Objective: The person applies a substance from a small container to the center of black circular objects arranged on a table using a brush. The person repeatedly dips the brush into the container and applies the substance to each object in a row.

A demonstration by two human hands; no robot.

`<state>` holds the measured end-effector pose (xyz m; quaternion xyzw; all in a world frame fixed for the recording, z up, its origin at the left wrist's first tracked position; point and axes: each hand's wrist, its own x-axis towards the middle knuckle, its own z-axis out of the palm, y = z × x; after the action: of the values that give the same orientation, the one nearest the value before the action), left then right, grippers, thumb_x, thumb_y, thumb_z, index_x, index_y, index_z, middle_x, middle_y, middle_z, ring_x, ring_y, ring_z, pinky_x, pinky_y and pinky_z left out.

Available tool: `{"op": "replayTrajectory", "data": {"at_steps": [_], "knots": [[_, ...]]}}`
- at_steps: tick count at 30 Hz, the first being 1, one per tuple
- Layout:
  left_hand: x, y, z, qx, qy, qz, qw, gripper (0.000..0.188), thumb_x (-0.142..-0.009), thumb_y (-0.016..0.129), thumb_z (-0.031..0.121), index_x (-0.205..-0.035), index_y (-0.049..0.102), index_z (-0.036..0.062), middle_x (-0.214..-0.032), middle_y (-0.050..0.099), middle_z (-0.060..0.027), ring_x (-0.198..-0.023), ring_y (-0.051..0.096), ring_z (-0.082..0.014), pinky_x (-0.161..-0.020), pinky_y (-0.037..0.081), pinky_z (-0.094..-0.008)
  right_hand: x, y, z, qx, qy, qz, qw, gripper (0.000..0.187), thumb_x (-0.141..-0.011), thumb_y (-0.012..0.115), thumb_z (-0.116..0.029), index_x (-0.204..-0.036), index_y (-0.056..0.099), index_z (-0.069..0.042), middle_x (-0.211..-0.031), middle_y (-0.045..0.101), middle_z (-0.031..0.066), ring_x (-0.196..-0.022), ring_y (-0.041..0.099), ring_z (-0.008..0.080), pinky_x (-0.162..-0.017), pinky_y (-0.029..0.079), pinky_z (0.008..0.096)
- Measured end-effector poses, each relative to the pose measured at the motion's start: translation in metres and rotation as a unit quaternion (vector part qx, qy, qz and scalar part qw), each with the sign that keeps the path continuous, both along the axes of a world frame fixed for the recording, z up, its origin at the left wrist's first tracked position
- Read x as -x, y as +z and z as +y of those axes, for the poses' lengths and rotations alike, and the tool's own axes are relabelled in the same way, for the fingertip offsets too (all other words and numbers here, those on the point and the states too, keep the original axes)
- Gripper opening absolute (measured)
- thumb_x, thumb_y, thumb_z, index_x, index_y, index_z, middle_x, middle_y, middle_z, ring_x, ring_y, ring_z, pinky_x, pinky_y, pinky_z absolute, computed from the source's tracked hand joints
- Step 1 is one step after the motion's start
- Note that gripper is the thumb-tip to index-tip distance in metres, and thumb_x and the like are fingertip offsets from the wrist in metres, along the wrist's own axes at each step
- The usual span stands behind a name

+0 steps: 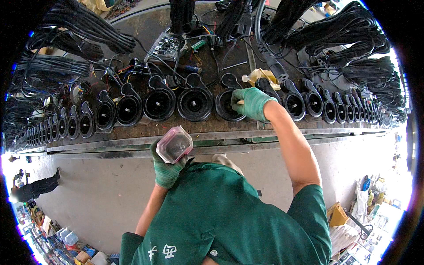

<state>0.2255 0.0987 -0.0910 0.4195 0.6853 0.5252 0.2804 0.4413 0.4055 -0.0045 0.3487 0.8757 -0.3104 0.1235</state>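
Your left hand (167, 170) holds a small clear plastic container (175, 144) with a pinkish rim — squarish, rounded corners, tilted toward you. On the table (145, 128), just beyond your right hand (251, 104), lies a pale yellow plastic bottle (260, 76) with a white cap, on its side. Lower left, on the floor (97, 194): a cluster of small boxes (81, 254) — blue, white, orange. Lower right: a yellow box (336, 215) beside white bags (360, 201), details too blurred to tell. No screens or signs visible.
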Motion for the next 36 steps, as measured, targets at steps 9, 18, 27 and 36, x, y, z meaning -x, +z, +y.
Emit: {"op": "replayTrajectory", "data": {"at_steps": [9,18,27,36], "knots": [[-0.023,0.012,0.011,-0.001,0.0,0.013,1.0,0.082,-0.072,0.082,0.0,-0.141,0.038,0.0051,-0.135,0.055,-0.0115,-0.124,0.057,-0.0239,-0.106,0.049,-0.0383,-0.067,0.017,-0.006,0.002,-0.114,0.211,0.971,0.021,-0.089,0.071,-0.005,-0.11,0.07,-0.005,-0.106,0.072,0.008,-0.1,0.067,0.0202,-0.094,0.052,0.0327],[-0.065,0.027,0.034,-0.068,0.013,-0.032,0.997,0.072,-0.077,0.079,0.002,-0.142,0.047,0.0038,-0.137,0.058,-0.0112,-0.129,0.057,-0.0242,-0.109,0.047,-0.0379,-0.188,0.036,-0.027,0.174,-0.383,0.321,0.848,0.016,-0.093,0.069,-0.002,-0.108,0.065,-0.006,-0.082,0.064,-0.0009,-0.062,0.05,0.0052,-0.051,0.041,0.0234],[-0.088,0.037,0.039,-0.077,0.008,-0.049,0.996,0.073,-0.078,0.079,0.001,-0.143,0.045,0.0025,-0.138,0.056,-0.0112,-0.127,0.057,-0.0237,-0.109,0.047,-0.0382,-0.154,-0.021,0.031,0.085,-0.203,0.179,0.959,0.015,-0.095,0.072,-0.018,-0.102,0.07,-0.004,-0.084,0.071,0.005,-0.073,0.061,0.0139,-0.071,0.052,0.0311],[-0.069,0.043,0.024,0.001,-0.025,-0.007,1.0,0.073,-0.075,0.082,0.002,-0.14,0.049,0.0019,-0.135,0.059,-0.0124,-0.121,0.061,-0.0223,-0.103,0.051,-0.0359,-0.115,-0.034,0.027,0.019,-0.219,0.19,0.957,0.024,-0.1,0.065,-0.025,-0.114,0.066,-0.006,-0.09,0.072,0.0116,-0.079,0.067,0.0233,-0.075,0.053,0.0357]]}}
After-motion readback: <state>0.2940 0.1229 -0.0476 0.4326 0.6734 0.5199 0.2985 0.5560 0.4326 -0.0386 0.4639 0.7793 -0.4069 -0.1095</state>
